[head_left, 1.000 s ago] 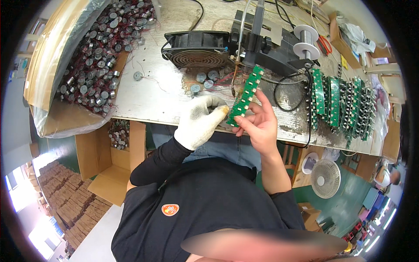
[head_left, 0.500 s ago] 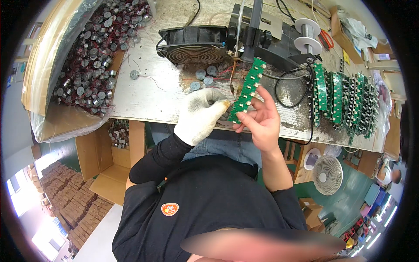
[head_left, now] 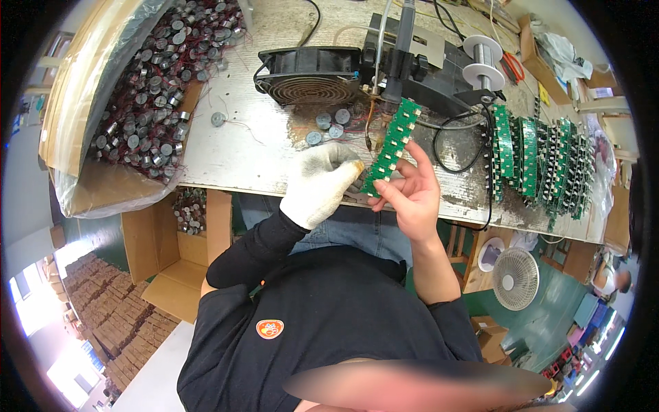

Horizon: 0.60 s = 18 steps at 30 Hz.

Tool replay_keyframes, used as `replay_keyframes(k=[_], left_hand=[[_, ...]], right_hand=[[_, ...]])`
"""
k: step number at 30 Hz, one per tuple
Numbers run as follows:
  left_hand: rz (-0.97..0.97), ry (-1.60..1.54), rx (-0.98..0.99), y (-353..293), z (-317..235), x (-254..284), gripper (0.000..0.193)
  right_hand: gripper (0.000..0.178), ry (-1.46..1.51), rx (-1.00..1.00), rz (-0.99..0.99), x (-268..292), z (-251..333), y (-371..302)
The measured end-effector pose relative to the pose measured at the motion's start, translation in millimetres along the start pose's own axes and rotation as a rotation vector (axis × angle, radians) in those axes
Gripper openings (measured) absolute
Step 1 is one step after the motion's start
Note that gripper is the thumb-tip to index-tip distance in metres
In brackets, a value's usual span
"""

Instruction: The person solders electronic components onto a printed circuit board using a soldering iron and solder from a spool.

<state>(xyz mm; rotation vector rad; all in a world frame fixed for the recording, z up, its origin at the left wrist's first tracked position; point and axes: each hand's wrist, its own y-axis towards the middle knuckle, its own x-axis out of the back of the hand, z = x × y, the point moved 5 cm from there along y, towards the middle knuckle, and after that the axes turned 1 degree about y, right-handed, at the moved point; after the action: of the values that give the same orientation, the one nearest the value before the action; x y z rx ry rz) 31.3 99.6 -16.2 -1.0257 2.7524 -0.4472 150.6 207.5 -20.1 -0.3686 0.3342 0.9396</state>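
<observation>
A long green circuit board strip (head_left: 392, 149) with small pale connectors along it is gripped near its lower end by my bare right hand (head_left: 412, 190), thumb in front and fingers behind. It tilts up and to the right over the bench. My left hand (head_left: 320, 180), in a white glove, is closed in a pinch close to the board's left edge; whatever its fingertips hold is hidden. Just beyond the glove lie several small round metal motors (head_left: 336, 130) with thin red wires. Past the board's left side, a soldering tip (head_left: 369, 141) points down from its stand.
A lined carton (head_left: 82, 180) heaped with wired motors (head_left: 152, 96) fills the left. At the back stand a black fan (head_left: 310, 74) and a soldering machine (head_left: 439, 75) with a solder spool (head_left: 482, 63). A row of green boards (head_left: 527, 156) stands at right, beside a black cable (head_left: 489, 178).
The whole view has shifted slightly, with bench items a little lower and to the right. Both hands keep nearly the same pose, and the board stays in my right hand.
</observation>
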Motion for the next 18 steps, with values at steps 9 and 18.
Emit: replay_keyframes(k=[9,18], left_hand=[[0.055,0.018,-0.018,-2.4,-0.2,-3.5,0.021],[0.008,-0.041,0.016,1.6,1.5,-2.6,0.021]], right_hand=[[0.07,-0.018,-0.013,-0.002,1.6,-1.6,-3.0],[0.07,-0.02,-0.005,0.001,-0.4,-1.2,-4.0]])
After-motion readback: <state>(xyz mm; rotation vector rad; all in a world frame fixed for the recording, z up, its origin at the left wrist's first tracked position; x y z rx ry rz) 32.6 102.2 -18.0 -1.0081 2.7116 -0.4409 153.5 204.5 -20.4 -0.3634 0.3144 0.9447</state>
